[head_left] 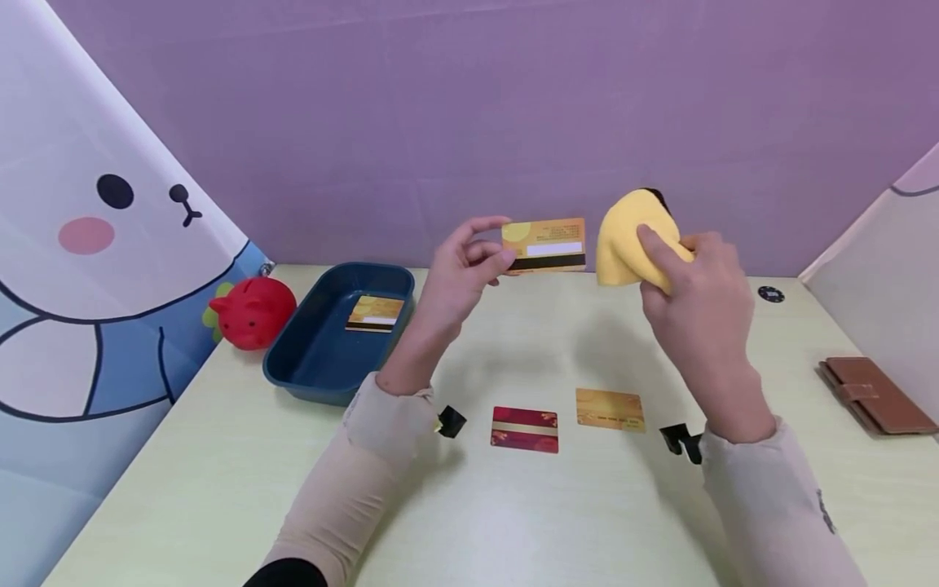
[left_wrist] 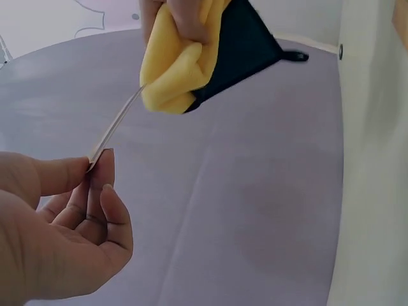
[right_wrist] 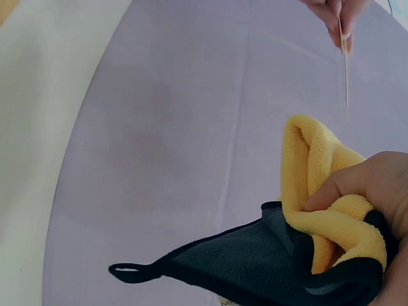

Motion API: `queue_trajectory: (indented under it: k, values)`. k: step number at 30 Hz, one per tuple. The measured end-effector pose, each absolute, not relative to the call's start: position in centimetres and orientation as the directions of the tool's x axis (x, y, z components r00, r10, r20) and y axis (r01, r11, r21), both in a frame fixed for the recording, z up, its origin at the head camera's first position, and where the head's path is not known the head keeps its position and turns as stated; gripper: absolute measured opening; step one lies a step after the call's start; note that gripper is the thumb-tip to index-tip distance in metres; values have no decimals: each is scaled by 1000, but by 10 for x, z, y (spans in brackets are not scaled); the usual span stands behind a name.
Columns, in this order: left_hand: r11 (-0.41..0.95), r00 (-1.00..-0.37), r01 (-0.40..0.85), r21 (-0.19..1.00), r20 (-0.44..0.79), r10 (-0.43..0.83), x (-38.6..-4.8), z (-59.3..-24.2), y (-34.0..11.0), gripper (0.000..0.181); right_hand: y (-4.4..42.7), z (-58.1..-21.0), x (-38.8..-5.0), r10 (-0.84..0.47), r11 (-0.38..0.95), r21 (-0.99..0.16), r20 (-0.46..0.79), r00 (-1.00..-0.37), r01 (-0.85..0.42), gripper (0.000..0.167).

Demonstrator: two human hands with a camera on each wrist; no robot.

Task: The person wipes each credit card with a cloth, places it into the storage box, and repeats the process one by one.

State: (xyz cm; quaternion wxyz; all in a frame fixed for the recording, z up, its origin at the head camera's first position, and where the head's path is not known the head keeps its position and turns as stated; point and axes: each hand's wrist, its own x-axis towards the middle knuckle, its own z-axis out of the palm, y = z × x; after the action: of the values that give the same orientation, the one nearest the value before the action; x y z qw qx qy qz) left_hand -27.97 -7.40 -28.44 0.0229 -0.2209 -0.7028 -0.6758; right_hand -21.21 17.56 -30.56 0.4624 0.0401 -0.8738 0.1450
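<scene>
My left hand [head_left: 464, 277] pinches a gold bank card [head_left: 544, 244] by its left end, thumb in front. The card is held up above the table, its black stripe and white strip showing. In the left wrist view the card [left_wrist: 116, 127] appears edge-on and slightly bowed. My right hand [head_left: 700, 306] grips a bunched cloth [head_left: 627, 240], yellow on one side. Its dark grey side [right_wrist: 236, 261] and hanging loop [right_wrist: 134, 273] show in the right wrist view. A narrow gap separates cloth and card in the head view.
A blue tray [head_left: 308, 371] at left contains another gold card [head_left: 374, 313], beside a red piggy bank [head_left: 257, 314]. A red card [head_left: 524, 430] and a gold card [head_left: 610, 409] lie on the table [head_left: 513, 522]. Black pieces [head_left: 452, 421], a brown wallet [head_left: 876, 395] and a dark chip [head_left: 771, 293] lie around.
</scene>
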Motion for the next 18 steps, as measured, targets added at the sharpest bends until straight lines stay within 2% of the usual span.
queue_trajectory:
  k: [5, 11, 18]
  values:
    - [13, -907, 359, 933, 345, 244, -280, -286, -73, 36, 171, -302, -209, 50, 941, -219, 843, -536, -257, 53]
    - [54, -891, 403, 913, 378, 252, -280, -294, -65, 38, 155, -303, -208, -34, 923, -160, 872, -489, -350, 51]
    - [72, -880, 419, 905, 385, 278, -273, -299, -56, 37, 145, -310, -209, -87, 925, -119, 859, -505, -362, 53]
